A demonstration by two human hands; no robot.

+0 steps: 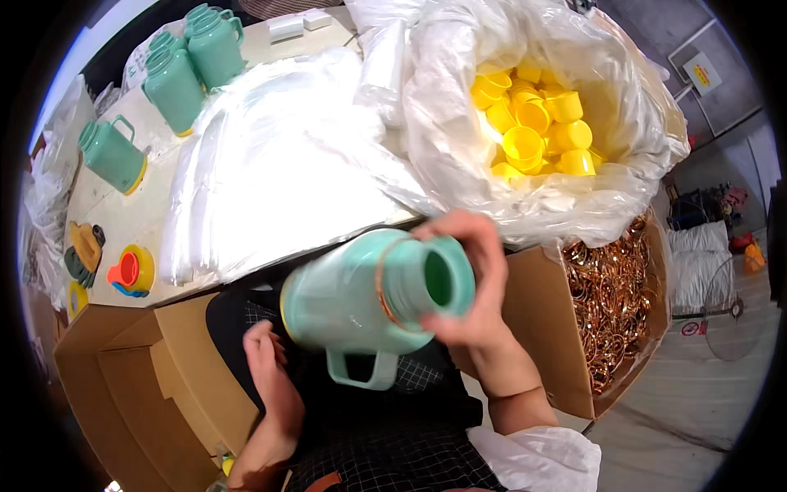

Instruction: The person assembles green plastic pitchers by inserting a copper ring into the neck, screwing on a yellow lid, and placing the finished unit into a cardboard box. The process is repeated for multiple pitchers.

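A mint-green vacuum flask (340, 287) lies tilted on its side over my lap, its open mouth towards the right and its handle hanging down. My right hand (479, 283) grips it at the mouth, thumb and fingers on opposite sides of the rim. A copper-coloured ring (381, 283) circles the flask's neck. Below the yellow-edged base is my left hand (266, 357), its fingers loosely curled, apart from the flask and with nothing visible in them. The flask is slightly blurred.
Several green flasks (176, 90) stand on the table's far left, near clear plastic bags (262, 180). A plastic-lined sack (447, 107) holds yellow cups (525, 148). At right, a carton (533, 328) holds copper-coloured rings (611, 303); an open cardboard box (123, 394) sits lower left.
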